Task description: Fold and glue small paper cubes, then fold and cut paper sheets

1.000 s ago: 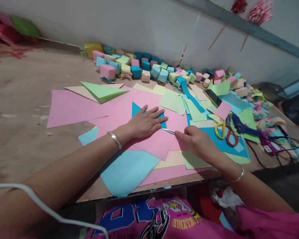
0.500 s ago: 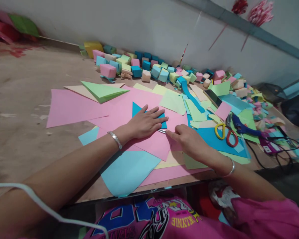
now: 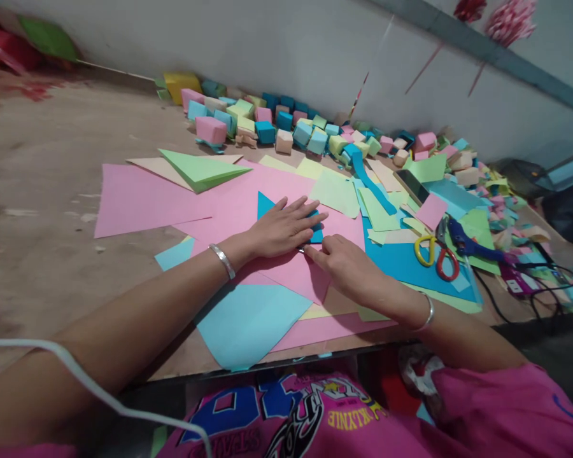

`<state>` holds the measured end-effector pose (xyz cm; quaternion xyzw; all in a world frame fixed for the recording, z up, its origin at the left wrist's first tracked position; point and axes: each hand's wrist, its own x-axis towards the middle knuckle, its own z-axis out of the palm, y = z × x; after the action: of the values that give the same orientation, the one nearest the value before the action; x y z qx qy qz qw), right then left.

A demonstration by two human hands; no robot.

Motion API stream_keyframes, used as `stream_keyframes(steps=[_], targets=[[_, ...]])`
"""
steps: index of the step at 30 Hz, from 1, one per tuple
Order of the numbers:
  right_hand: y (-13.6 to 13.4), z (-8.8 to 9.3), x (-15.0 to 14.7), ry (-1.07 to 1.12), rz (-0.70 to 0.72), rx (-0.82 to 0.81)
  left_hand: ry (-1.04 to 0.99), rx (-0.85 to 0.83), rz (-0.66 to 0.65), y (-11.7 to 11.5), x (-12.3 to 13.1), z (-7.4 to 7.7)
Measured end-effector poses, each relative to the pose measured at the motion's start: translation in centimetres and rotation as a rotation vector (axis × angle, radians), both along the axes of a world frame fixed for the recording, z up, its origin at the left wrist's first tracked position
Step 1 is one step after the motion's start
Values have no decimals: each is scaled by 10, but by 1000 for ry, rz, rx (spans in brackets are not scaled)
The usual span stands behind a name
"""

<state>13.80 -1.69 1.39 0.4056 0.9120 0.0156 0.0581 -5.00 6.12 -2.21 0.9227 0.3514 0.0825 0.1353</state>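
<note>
My left hand (image 3: 286, 226) lies flat with its fingers spread on a folded dark blue paper (image 3: 266, 205), pressing it onto pink sheets (image 3: 229, 200). Much of the blue paper is hidden beneath that hand; a pointed corner and its right edge show. Along the paper's near edge, my right hand (image 3: 346, 264) is closed on a thin silver metal tool (image 3: 301, 249), index finger stretched along it. Only a short piece of the tool shows, so its exact kind cannot be told. The two hands are close together at the paper's lower right.
Scissors (image 3: 424, 251) with yellow and red handles lie to the right beside a blue glue gun (image 3: 472, 242) and its cord. A phone (image 3: 411, 186) rests among paper scraps. Small paper boxes (image 3: 265, 132) line the wall. A light blue sheet (image 3: 253, 321) lies near the front edge.
My right hand has slid left with the silver tool along the blue paper's near edge, closer to my left hand. My left hand stays flat on the paper. The view has shifted slightly.
</note>
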Motion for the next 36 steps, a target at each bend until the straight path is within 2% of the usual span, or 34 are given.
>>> stream_keyframes(steps=[2, 5, 7, 9, 14, 24, 36], targets=[[0, 1, -1, 0, -21, -5, -61, 27, 4, 6, -8, 5], [-1, 1, -1, -5, -21, -4, -77, 158, -2, 18, -23, 8], [-2, 0, 0, -19, -20, -4, -39, 201, 0, 23, -31, 5], [-3, 0, 0, -34, -21, -1, 21, 175, -2, 24, -35, -1], [-4, -2, -1, -17, -6, 39, 107, 170, -2, 21, -33, -13], [-1, -4, -6, 0, 37, 69, 31, 261, -11, 20, -33, -18], [-11, -13, 5, 49, 36, 50, 81, 315, 11, 10, -31, -11]])
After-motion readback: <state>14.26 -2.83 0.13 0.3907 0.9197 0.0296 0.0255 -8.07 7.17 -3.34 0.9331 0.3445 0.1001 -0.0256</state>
